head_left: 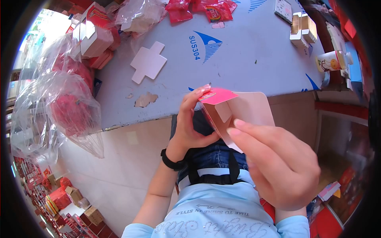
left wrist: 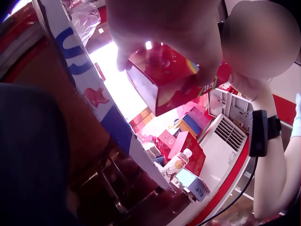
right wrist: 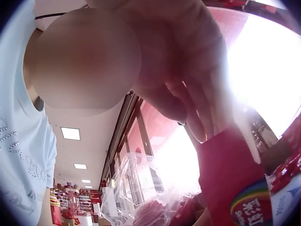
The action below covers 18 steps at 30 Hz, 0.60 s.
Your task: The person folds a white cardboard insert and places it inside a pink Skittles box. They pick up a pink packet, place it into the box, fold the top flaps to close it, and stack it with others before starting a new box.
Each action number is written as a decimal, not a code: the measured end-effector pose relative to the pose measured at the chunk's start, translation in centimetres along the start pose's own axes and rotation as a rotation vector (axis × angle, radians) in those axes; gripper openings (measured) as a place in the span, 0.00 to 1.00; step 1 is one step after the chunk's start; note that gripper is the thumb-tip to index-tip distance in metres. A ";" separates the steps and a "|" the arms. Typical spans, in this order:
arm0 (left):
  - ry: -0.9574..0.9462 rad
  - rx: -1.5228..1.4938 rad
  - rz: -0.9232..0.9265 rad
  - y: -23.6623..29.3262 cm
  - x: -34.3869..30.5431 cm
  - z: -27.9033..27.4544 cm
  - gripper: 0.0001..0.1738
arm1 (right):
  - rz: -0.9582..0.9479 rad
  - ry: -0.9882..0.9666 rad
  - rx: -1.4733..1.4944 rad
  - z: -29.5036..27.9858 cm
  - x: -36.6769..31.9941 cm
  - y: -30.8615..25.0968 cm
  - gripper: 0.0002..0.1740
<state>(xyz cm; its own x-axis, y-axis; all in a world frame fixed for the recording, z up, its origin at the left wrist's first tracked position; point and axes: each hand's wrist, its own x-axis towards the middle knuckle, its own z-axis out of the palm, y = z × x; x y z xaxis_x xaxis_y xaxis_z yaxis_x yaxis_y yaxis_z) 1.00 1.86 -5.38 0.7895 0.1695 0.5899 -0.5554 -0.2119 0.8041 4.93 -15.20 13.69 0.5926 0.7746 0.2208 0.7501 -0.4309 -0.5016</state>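
A small open carton, red outside and white inside, (head_left: 219, 96) is held above the lap at the table's front edge. My left hand (head_left: 188, 127) grips its left side between thumb and fingers; in the left wrist view the same hand (left wrist: 174, 28) curls round the glossy red box (left wrist: 167, 82). At the open end, the fingertips of my right hand (head_left: 281, 166) lie by the inner flaps, thumb side nearest the camera. The right wrist view shows extended fingers of this hand (right wrist: 188, 61) against the red panel (right wrist: 230, 165) with a rainbow print. Exact fingertip contact inside is hidden.
A flat white cut-out card (head_left: 149, 62) lies on the table (head_left: 178, 75). Clear plastic bags with red contents (head_left: 71, 99) and white boxes (head_left: 93, 39) crowd the left. Red packets (head_left: 216, 12) lie at the back; small cartons (head_left: 303, 29) and a bottle (head_left: 330, 61) are at right.
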 end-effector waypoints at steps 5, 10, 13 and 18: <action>-0.041 -0.508 -0.700 1.3 -1.0 -1.5 0.56 | -0.053 0.210 0.105 -1.7 -0.5 1.1 0.17; -0.159 -0.355 -0.345 2.7 0.0 -0.4 0.58 | 0.051 0.130 0.425 1.8 -0.6 2.2 0.35; -0.164 -0.177 -0.065 3.4 1.0 -0.1 0.60 | 0.168 0.069 0.598 3.3 -1.1 3.1 0.51; -0.188 -0.083 -0.108 4.3 1.8 -0.7 0.46 | 0.095 0.117 0.652 4.5 -1.5 4.3 0.49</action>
<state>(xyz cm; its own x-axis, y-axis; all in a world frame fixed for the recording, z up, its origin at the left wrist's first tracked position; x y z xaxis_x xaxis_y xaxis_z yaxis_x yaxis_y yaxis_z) -0.20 1.96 -0.81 0.8762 0.0034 0.4820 -0.4781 -0.1209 0.8699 5.93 -16.17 7.42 0.7028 0.6761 0.2212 0.3839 -0.0987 -0.9181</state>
